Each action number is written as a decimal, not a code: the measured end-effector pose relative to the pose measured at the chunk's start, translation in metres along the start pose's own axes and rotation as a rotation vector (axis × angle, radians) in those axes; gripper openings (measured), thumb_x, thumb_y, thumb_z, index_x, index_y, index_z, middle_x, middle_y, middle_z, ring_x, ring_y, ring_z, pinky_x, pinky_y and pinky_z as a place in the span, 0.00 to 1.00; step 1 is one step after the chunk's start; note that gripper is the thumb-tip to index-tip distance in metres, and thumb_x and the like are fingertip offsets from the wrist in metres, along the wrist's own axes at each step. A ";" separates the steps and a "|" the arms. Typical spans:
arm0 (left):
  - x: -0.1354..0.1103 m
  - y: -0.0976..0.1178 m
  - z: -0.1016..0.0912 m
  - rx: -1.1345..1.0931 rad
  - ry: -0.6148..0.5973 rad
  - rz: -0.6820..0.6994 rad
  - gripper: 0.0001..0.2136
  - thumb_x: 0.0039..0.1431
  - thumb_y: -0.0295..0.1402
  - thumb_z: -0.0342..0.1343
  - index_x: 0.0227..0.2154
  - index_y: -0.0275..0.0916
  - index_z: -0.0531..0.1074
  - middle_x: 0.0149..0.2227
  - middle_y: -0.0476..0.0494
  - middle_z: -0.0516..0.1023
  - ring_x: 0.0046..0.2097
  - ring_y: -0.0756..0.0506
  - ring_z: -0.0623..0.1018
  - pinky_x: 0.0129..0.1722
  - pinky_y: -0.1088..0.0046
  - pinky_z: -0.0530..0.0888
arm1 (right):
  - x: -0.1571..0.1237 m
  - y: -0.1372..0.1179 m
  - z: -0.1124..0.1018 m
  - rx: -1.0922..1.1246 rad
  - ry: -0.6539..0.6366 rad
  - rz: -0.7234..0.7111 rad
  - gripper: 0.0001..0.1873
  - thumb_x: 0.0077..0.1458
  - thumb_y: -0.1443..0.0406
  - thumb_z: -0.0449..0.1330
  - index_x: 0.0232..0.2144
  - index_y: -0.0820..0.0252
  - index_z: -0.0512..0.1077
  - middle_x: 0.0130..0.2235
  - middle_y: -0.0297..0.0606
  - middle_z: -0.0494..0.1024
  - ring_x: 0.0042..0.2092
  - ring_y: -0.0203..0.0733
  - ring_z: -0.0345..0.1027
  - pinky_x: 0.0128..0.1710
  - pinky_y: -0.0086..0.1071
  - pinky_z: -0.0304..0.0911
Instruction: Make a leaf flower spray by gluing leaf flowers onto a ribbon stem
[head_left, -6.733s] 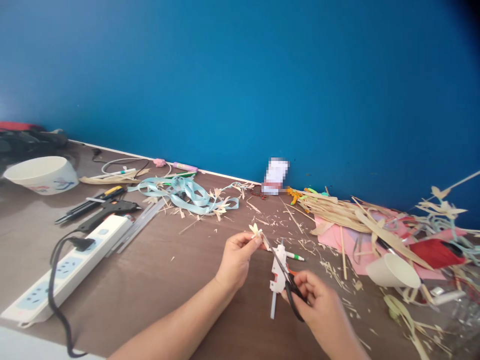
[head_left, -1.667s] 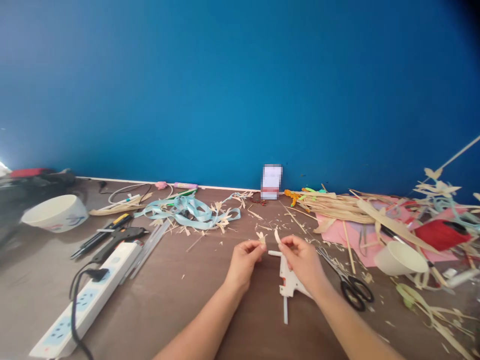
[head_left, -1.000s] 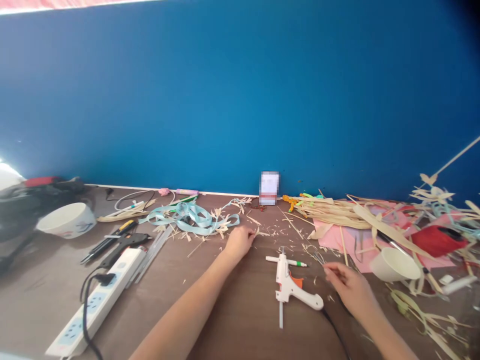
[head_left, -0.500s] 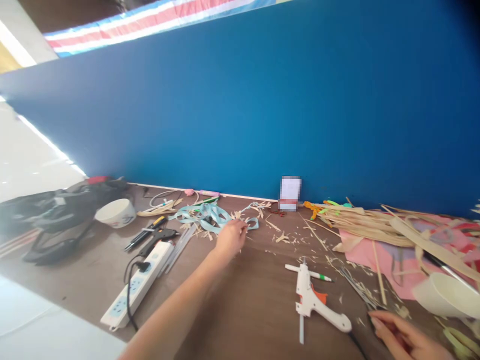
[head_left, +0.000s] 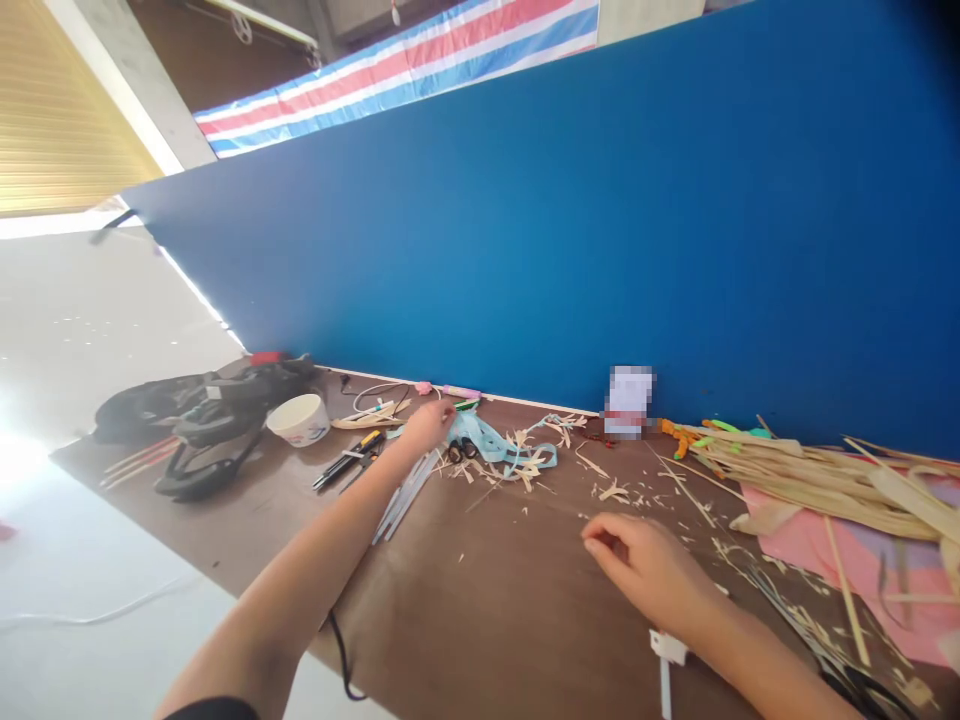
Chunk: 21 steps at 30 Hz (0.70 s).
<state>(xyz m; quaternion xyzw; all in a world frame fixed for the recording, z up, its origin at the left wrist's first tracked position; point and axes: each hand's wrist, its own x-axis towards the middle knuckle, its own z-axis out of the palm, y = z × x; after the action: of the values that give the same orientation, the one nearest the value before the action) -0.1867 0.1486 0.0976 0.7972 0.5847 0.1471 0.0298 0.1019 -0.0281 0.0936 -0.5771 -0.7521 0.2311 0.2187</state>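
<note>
My left hand [head_left: 429, 427] reaches to the far side of the table, fingers closed at the left end of a tangled light blue ribbon [head_left: 491, 442]; the ribbon runs up to the fingertips. Just below it lie the black handles of scissors [head_left: 461, 450]. Over the table's middle right, my right hand [head_left: 641, 565] is curled, thumb against fingertips, with nothing visible in it. Beneath that wrist a white glue gun [head_left: 667, 647] is mostly hidden, a clear glue stick [head_left: 665, 690] poking out. Long scissors with black handles [head_left: 866, 690] lie at the lower right.
Glue sticks [head_left: 405, 497] and a utility knife [head_left: 349, 460] lie left, near a white bowl [head_left: 298, 420] and a black bag [head_left: 225, 405]. Pale husk strips [head_left: 817, 480] cover a pink sheet [head_left: 795, 530] at right. A blue partition [head_left: 525, 230] stands behind, with scraps scattered before it.
My left hand has moved left along the ribbon, to its other end. My right hand has let go of the black-handled scissors and moved left over the glue gun. The view has shifted left.
</note>
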 end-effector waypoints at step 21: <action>0.056 0.082 -0.206 -0.481 0.400 0.396 0.06 0.58 0.34 0.46 0.31 0.37 0.62 0.25 0.52 0.67 0.25 0.54 0.72 0.27 0.78 0.67 | 0.177 -0.063 0.047 0.197 0.140 0.133 0.21 0.46 0.60 0.57 0.44 0.56 0.67 0.39 0.41 0.74 0.37 0.47 0.69 0.31 0.33 0.59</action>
<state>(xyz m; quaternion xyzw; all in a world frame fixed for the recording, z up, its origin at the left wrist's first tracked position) -0.1510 0.1497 0.3235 0.8206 0.3620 0.4363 0.0724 -0.0168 0.1250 0.1053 -0.6162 -0.6688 0.2768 0.3105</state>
